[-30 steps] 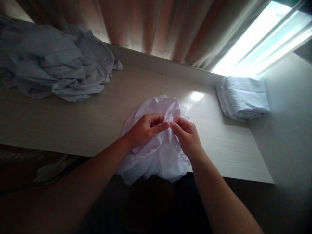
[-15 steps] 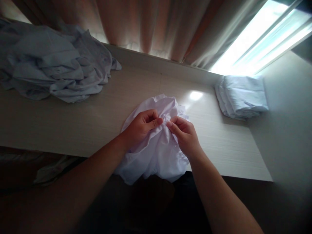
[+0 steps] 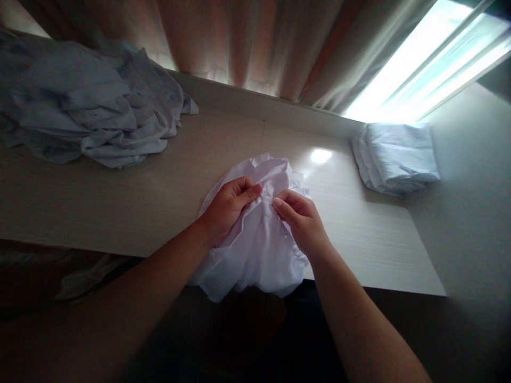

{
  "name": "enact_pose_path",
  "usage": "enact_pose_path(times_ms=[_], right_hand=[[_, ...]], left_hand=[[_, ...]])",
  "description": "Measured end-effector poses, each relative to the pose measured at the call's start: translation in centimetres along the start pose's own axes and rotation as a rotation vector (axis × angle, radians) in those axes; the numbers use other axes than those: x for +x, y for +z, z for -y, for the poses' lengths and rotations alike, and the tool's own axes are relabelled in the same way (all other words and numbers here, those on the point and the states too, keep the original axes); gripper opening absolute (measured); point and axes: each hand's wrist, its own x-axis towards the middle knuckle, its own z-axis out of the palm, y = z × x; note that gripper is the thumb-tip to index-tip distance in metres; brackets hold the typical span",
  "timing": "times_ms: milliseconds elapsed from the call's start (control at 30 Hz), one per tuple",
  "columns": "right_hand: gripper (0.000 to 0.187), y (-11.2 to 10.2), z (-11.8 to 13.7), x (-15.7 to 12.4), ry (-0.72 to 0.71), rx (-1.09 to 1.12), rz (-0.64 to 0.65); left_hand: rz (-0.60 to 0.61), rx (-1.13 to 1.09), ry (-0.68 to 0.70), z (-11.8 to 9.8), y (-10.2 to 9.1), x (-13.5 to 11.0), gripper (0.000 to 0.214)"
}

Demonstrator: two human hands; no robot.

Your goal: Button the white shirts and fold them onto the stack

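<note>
A crumpled white shirt [image 3: 261, 250] lies on the light wooden table [image 3: 120, 207], its lower part hanging over the near edge. My left hand [image 3: 227, 207] pinches a fold of the shirt near its top with curled fingers. My right hand [image 3: 301, 221] grips the fabric just to the right, fingers closed on it. The two hands are a few centimetres apart over the middle of the shirt.
A heap of rumpled grey-white garments [image 3: 88, 106] lies at the back left of the table. A folded stack of white cloth [image 3: 397, 157] sits at the back right beside the wall [image 3: 467, 213]. Curtains [image 3: 259, 42] hang behind, with a bright window at the right.
Both hands have drawn slightly apart while holding the shirt, and the fabric between them has been pulled smoother. The fingertips no longer touch each other.
</note>
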Motion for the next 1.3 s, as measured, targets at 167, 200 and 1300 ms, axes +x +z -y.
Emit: enact_pose_path(times_ms=[167, 200, 1300], right_hand=[[0.029, -0.6, 0.0, -0.1, 0.083, -0.083, 0.252], [0.029, -0.6, -0.1, -0.1, 0.094, -0.096, 0.296], [0.031, -1.8, -2.8, 1.1, -0.028, -0.074, -0.334]], left_hand=[[-0.159, -0.013, 0.115, 0.2, 0.0, 0.5, 0.033], [-0.166, -0.018, 0.119, 0.3, 0.1, 0.5, 0.033], [0.442, 0.637, -0.018, -0.6, -0.6, -0.4, 0.037]])
